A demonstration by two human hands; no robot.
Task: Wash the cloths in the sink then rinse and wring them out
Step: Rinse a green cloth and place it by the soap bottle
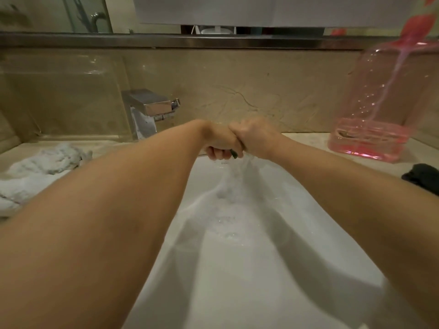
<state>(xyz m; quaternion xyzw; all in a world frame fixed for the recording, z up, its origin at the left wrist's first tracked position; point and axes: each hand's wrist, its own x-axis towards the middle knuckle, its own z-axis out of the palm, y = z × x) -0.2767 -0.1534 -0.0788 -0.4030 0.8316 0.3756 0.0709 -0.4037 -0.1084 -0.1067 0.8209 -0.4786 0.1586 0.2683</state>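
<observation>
Beige stone counter (308,143) and backsplash surround one white sink (237,269), where water foams below two outstretched arms. One pale towel (40,172) lies crumpled on the counter at the left, and one pink plastic jug (380,103) stands at the right. One chrome tap (149,110) sits behind the basin. One dark cloth (425,176) rests at the right edge. Left hand (218,143) and right hand (256,138) press together over the sink, both fisted tight around one small dark green cloth (234,154), barely showing, with water streaming down.
</observation>
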